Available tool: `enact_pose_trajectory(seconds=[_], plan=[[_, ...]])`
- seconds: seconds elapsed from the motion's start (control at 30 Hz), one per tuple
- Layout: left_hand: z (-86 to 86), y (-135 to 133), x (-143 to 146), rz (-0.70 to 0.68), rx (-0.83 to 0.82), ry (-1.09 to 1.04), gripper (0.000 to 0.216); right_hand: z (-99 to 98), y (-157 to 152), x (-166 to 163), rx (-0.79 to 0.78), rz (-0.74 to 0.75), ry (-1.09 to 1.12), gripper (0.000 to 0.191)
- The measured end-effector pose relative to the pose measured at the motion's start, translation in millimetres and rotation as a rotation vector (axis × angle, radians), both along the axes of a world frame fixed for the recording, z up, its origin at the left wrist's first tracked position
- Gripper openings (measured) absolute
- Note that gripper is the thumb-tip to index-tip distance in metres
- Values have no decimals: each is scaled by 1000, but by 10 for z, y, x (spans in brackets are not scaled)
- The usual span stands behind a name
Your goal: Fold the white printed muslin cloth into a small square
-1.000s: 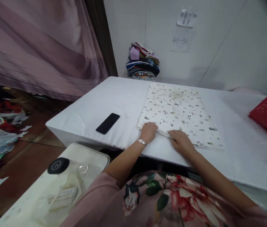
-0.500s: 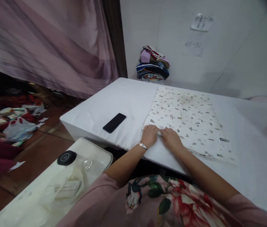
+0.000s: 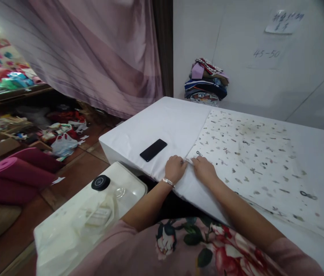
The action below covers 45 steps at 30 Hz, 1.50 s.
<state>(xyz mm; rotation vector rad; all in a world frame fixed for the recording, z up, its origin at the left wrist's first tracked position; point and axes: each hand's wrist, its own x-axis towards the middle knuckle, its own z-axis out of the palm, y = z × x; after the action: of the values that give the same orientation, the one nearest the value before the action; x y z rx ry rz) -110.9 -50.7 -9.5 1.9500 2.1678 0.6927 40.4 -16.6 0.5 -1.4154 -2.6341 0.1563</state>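
Observation:
A white cloth (image 3: pixel 248 153) printed with small grey-brown motifs lies flat on the white-covered table. My left hand (image 3: pixel 175 168), with a silver bracelet at its wrist, has curled fingers gripping the very tip of the cloth's near left corner. Close on its right, my right hand (image 3: pixel 204 169) pinches the edge by the same corner. The fingertips of both hands are partly hidden. Brownish stains mark the far part of the cloth.
A black phone (image 3: pixel 153 150) lies left of the cloth. Folded clothes (image 3: pixel 206 82) are stacked by the wall. A white stand (image 3: pixel 67 226) at lower left bears a round black object (image 3: pixel 100 183) and a clear plastic bag. Pink rolls (image 3: pixel 18 176) lie on the floor.
The view has turned to the left, so things sit further right. My hands stay at the cloth's near left corner, with my left hand drawn slightly leftward from the cloth's edge.

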Motion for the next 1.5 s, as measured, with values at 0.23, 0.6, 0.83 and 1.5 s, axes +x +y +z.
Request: enact_pose_trajectory(seconds=[0.23, 0.6, 0.83, 1.5], plan=[[49, 76, 163, -4, -177, -716, 24, -126, 103, 94, -82, -34, 355, 24], [48, 144, 264, 136, -280, -1490, 23, -249, 131, 151, -94, 4, 543, 23], [19, 166, 317, 177, -215, -1404, 10, -219, 114, 158, -124, -8, 666, 33], [16, 78, 331, 146, -87, -1336, 21, -254, 123, 159, -210, 7, 819, 33]])
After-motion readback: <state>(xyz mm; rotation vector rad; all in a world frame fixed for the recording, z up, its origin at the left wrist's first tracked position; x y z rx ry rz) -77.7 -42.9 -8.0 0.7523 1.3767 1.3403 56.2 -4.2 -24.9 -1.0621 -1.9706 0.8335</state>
